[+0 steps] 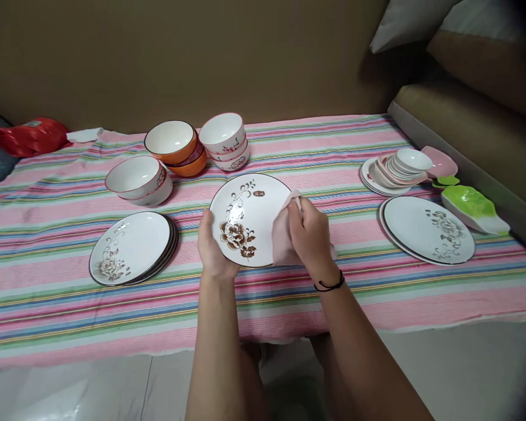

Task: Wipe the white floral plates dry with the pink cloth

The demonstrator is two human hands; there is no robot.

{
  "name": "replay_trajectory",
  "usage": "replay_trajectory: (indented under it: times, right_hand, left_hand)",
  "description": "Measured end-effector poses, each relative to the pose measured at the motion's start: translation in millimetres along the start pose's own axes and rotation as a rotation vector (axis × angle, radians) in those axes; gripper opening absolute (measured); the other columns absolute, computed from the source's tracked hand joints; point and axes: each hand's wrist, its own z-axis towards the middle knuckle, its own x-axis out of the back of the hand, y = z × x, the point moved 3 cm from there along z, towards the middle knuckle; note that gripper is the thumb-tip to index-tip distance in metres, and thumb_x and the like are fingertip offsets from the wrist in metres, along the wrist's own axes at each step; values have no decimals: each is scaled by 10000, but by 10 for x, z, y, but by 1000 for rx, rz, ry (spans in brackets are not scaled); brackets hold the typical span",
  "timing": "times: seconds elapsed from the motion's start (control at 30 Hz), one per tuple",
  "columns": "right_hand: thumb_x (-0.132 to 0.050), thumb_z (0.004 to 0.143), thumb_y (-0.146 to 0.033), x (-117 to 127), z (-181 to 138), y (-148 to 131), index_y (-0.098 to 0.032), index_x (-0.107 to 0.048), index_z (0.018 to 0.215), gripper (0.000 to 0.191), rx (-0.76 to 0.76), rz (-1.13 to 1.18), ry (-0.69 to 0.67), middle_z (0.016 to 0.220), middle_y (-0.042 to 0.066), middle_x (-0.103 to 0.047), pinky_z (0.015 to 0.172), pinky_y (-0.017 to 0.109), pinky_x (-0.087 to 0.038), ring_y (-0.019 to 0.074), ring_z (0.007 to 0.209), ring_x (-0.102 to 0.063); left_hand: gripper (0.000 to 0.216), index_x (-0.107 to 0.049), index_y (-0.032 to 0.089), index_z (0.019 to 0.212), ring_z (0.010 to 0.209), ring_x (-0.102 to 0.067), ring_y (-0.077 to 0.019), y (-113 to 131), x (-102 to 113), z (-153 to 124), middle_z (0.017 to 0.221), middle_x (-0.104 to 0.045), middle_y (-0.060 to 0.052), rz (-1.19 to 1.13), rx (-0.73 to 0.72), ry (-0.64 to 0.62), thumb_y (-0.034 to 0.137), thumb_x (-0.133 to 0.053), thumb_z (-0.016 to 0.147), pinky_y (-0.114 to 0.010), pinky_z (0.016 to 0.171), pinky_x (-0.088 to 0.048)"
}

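Observation:
A white plate (263, 219) with brown flowers and a dark rim is held up, tilted towards me, over the striped cloth. Its left edge rests in my left hand (214, 248), thumb along the rim and fingers hidden beneath. My right hand (309, 234), a black cord at its wrist, grips a pale pink cloth (283, 237) against the plate's right edge. To the left lies a stack of similar plates (131, 245). More flowered plates (429, 228) lie in a small stack at the right.
White bowls (135, 178), orange bowls (173, 143) and red-rimmed bowls (223, 140) stand stacked behind. Small dishes (403, 166), a pink dish (440, 161) and a green leaf-shaped dish (471, 204) sit at right. Red plastic (35, 135) lies far left. A sofa back (245, 58) borders the striped cloth (280, 304).

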Motion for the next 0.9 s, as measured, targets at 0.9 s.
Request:
replay_trajectory:
  times: [0.9]
  right_hand:
    - [-416,951,-400,-105,-79,-83,-202,-342,621,392,365,-68,-354,509,-50,-335,534,272,-188,97,489,-292]
  left_hand:
    - [337,-722,76,950,809,-712,-273,16,147,-208,910,-742,-154,399,753,-241,367,-604,828,-344,747,-558]
